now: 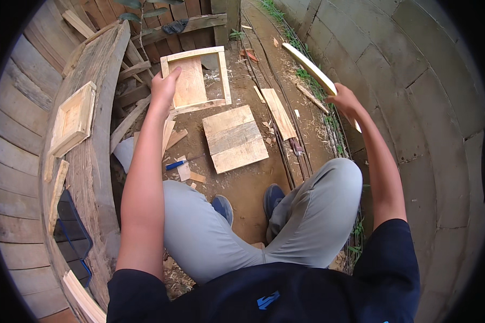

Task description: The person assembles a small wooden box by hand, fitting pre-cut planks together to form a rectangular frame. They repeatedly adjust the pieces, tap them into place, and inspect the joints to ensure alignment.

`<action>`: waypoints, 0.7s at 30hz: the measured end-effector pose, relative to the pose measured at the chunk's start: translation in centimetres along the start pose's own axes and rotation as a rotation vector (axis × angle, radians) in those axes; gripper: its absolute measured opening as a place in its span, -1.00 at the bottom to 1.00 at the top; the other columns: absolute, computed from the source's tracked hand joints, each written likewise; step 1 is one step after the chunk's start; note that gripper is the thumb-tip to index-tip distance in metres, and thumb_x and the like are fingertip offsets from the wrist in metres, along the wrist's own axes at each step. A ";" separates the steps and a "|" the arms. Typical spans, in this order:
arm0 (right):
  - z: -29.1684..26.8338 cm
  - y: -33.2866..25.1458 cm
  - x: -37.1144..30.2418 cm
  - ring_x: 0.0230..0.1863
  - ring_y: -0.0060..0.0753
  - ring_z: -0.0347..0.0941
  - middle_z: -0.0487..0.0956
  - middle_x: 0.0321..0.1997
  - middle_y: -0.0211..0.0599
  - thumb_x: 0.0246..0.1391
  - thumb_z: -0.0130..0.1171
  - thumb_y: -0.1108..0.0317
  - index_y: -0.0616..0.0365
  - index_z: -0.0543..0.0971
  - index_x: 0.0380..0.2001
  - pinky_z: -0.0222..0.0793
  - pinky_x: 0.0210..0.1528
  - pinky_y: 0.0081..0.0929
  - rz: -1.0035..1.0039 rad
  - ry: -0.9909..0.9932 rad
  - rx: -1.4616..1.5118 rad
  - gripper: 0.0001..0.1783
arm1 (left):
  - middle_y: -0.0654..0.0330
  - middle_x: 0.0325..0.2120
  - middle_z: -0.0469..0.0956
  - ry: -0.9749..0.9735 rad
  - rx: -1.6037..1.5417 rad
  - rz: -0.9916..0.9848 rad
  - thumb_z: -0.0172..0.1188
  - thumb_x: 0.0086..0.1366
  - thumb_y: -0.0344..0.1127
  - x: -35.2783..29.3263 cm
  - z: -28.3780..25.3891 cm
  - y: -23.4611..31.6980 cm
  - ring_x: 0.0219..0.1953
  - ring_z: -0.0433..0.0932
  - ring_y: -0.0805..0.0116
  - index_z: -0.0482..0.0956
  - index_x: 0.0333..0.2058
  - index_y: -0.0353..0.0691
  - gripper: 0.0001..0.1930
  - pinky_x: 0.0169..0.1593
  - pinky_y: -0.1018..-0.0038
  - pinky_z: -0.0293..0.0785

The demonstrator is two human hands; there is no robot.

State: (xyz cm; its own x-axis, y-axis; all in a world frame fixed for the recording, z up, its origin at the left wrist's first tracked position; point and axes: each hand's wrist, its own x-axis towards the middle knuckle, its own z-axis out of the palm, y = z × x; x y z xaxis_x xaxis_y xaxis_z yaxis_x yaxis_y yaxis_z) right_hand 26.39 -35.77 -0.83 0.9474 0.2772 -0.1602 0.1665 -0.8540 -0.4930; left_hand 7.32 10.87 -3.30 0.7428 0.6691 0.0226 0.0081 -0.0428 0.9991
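Note:
My left hand [166, 89] is closed around the left side of a rectangular wooden frame [194, 53], which I hold up ahead of me. A pale panel [189, 86] shows on the left part of the frame, and the ground shows through the rest. Out to the right, my right hand [344, 101] grips a long narrow wooden slat [311, 69], tilted with its far end up and to the left. Between the two, a square piece made of joined boards [235, 139] lies on the dirt. A blue-handled tool [175, 164] with a thin shaft rests left of it.
At left runs a thick rough plank bench [91, 183] bearing a small wooden box frame [73, 118] and a dark item with blue edging [74, 229]. A flat board [279, 114] lies by long dark rods [279, 145]. A block wall [420, 118] closes the right.

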 end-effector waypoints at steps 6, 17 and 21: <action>19.4 22.6 -5.8 -0.07 0.28 0.62 0.65 -0.15 0.29 -0.03 0.41 0.08 0.26 0.50 -0.08 0.52 -0.02 0.03 0.177 -0.112 -0.140 -0.43 | 0.04 -0.16 0.71 -0.013 0.363 -0.001 0.30 0.32 -0.20 -0.3 -0.5 -1.5 -0.15 0.66 0.32 0.62 -0.02 -0.37 -0.62 0.00 0.38 0.51; 32.4 19.4 -13.6 0.19 0.15 0.31 0.37 0.12 0.08 0.11 0.34 0.10 0.19 0.40 0.14 0.25 0.27 0.04 0.209 0.222 -0.124 -0.37 | 0.07 -0.19 0.70 -0.123 0.567 -0.076 0.26 0.34 -0.21 -0.9 0.1 -6.4 -0.18 0.64 0.34 0.60 -0.02 -0.32 -0.66 -0.01 0.37 0.50; 31.9 20.0 -2.1 0.19 0.11 0.38 0.49 0.06 0.10 0.12 0.35 0.12 0.24 0.47 0.09 0.31 0.24 -0.07 0.058 0.191 0.135 -0.42 | 0.10 -0.17 0.70 -0.275 0.706 -0.117 0.26 0.35 -0.18 -1.8 3.6 -7.4 -0.15 0.65 0.36 0.59 0.01 -0.29 -0.63 0.01 0.39 0.49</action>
State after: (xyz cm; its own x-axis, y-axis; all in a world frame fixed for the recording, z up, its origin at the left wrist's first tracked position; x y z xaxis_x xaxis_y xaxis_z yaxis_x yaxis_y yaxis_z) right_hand 19.04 -39.43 -37.64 0.9910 0.1296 -0.0332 0.0839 -0.7957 -0.5998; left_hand 8.28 7.30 -10.85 0.8498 0.4939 -0.1841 0.4540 -0.5086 0.7316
